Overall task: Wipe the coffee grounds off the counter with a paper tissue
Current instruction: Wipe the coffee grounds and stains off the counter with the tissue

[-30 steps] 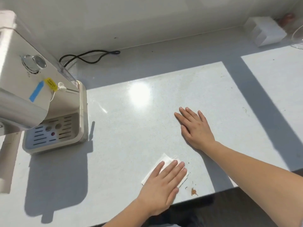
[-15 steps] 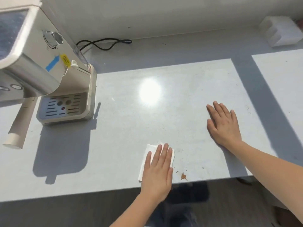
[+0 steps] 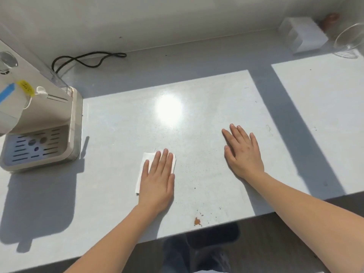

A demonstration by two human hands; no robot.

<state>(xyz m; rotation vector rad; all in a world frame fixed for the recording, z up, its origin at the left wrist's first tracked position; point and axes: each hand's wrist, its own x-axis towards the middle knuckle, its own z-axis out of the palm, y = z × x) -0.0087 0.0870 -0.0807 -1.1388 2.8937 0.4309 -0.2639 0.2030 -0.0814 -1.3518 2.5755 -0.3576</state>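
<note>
A folded white paper tissue (image 3: 145,164) lies flat on the pale counter (image 3: 206,107), and my left hand (image 3: 157,180) presses down on it with fingers straight and together. A small brown clump of coffee grounds (image 3: 197,221) sits close to the counter's front edge, to the right of and nearer than the tissue, with fine specks (image 3: 189,174) scattered above it. My right hand (image 3: 243,152) rests palm down on the counter further right, fingers spread, holding nothing.
A beige coffee machine (image 3: 45,123) with a drip tray (image 3: 33,147) stands at the left, its black cord (image 3: 88,59) lying behind. A white box (image 3: 304,34) and a glass bowl (image 3: 349,39) sit at the far right. The counter's front edge (image 3: 226,227) is near.
My left hand has slid the tissue away from the front edge and to the left, leaving the brown clump further off. My right hand stays flat in much the same spot.
</note>
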